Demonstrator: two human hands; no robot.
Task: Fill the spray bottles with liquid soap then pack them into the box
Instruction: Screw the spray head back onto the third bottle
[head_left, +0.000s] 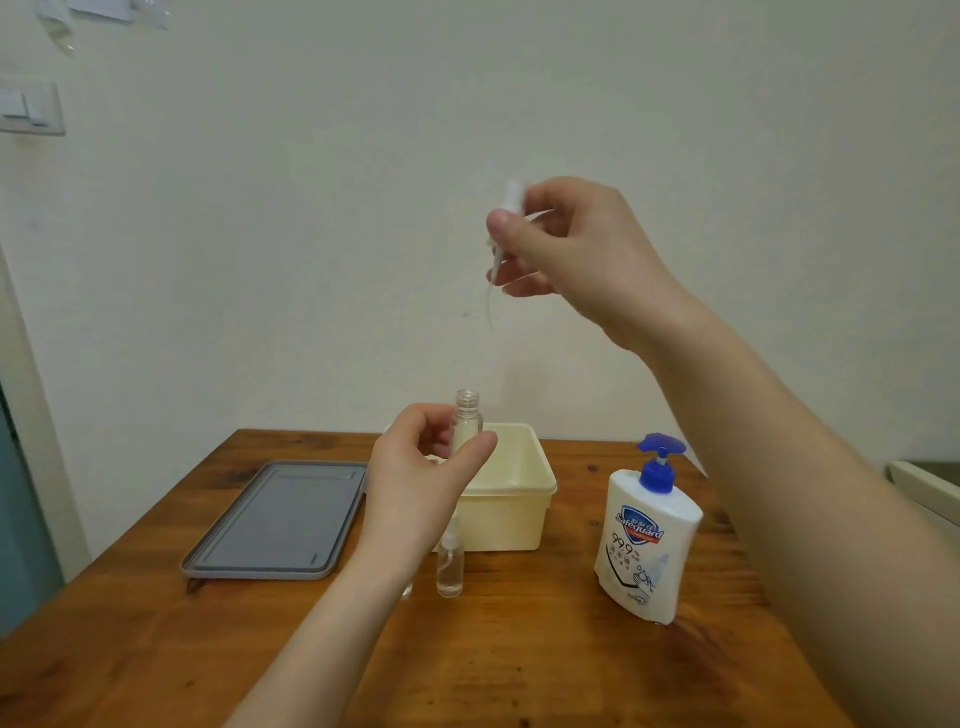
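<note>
Spanning beneath left hand (415, 483) and right hand (571, 249), a wooden table (519, 649) is recorded. Grey lid (280, 519) is laid left of the left hand, cream box (524, 509) just behind it, soap bottle (644, 540) below the right hand. Uncapped spray bottle (466, 421) is gripped upright by the left hand; spray head (511, 195) is pinched by the right hand above it.

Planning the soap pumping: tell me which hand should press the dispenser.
Probably the right hand: the soap dispenser stands nearer it, and the left hand grips the open spray bottle. The right pinches the spray head, so that likely goes down first.
</note>
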